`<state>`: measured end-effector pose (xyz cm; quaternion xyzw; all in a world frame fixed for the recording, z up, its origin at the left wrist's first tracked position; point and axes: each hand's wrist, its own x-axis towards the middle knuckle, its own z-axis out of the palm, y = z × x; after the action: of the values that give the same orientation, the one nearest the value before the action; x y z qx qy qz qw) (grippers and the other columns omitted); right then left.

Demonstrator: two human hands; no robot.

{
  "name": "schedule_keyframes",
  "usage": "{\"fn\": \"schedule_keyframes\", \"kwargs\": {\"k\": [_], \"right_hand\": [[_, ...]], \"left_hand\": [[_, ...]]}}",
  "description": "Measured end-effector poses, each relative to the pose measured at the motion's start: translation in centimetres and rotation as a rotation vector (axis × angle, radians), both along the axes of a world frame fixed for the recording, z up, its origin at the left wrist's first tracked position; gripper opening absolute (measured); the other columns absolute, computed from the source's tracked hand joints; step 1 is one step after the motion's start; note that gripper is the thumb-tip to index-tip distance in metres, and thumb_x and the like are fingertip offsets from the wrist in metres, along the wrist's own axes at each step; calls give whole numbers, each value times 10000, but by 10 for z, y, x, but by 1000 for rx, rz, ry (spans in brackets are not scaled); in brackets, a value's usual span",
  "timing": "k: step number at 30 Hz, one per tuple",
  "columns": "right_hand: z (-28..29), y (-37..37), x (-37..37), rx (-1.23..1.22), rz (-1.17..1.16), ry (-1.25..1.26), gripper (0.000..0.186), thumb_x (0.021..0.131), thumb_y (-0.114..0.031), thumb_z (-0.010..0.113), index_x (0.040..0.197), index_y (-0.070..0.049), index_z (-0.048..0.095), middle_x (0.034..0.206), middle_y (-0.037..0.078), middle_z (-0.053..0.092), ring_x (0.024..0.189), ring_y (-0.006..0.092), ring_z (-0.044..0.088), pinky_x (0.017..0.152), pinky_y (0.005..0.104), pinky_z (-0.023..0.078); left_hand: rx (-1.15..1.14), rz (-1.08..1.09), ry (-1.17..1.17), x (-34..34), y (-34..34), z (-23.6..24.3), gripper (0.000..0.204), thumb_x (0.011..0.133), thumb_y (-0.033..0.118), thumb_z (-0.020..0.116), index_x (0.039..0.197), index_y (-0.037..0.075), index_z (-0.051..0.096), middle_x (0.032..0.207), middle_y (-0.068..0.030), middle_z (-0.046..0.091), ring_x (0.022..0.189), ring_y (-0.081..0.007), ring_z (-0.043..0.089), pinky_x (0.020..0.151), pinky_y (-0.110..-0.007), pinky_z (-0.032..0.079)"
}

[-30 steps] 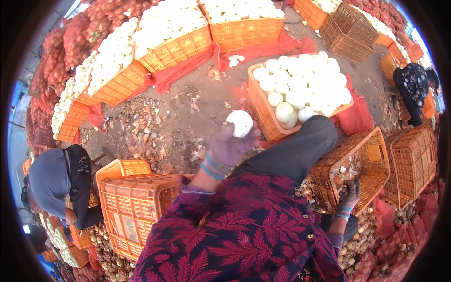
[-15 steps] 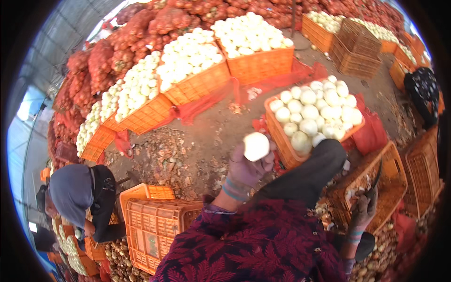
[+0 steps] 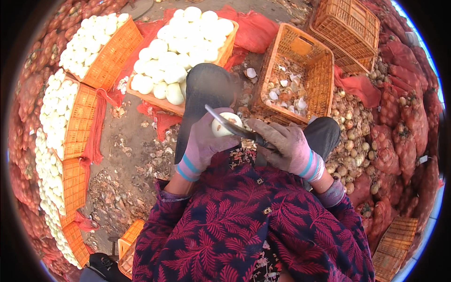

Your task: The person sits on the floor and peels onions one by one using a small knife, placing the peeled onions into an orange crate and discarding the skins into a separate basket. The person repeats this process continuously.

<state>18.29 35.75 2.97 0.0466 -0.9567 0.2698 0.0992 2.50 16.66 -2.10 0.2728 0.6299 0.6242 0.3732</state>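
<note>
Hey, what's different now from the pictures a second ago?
The head view has turned rightward. The right hand, earlier at the scrap crate, has moved left over the lap; its knife now crosses in front of an onion. The left hand has drawn in toward it. Unchanged: the left hand holds an onion, and the peeled-onion crate stands by the left knee.

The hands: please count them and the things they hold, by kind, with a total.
Left hand and right hand, gloved: 2
Onion, in the left hand: 1
Knife, in the right hand: 1
Total: 4
</note>
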Motion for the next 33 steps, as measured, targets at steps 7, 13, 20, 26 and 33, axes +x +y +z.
{"fn": "schedule_keyframes", "kwargs": {"k": [7,13,20,26,33], "right_hand": [[-12,2,7,102,58,-117,826,816,-141,717,1570,-162,381,886,128,639,653,343,672,580,462,547],[-80,39,27,136,-253,-224,735,902,-143,655,1574,-155,358,892,195,672,736,366,689,647,482,554],[-126,95,81,-623,-681,-287,566,932,-83,665,1477,-54,515,943,201,741,845,257,751,787,341,558],[-149,134,60,-368,-663,-250,587,925,-65,691,1483,-59,512,980,119,767,959,184,732,847,331,556],[-192,172,32,-702,-736,-246,592,888,-11,641,1459,45,495,1248,156,699,1119,188,669,937,314,526]], "left_hand": [[60,-71,83,14,9,-19,649,725,197,916,1260,-15,614,1157,-75,682,1057,-155,652,933,-314,545],[-32,-126,184,16,11,-8,522,729,229,814,1162,-26,672,1050,-99,726,955,-166,690,870,-324,558],[184,76,-347,-1,-12,3,708,709,146,836,1345,0,564,1107,-126,691,922,-219,713,788,-341,610],[-159,460,-2,-56,-78,-29,517,749,194,766,1201,-28,652,942,-79,704,836,-165,695,697,-307,606],[-237,550,72,-98,-54,-47,546,745,203,839,1200,-33,651,991,-80,699,850,-156,680,756,-304,582]]}}
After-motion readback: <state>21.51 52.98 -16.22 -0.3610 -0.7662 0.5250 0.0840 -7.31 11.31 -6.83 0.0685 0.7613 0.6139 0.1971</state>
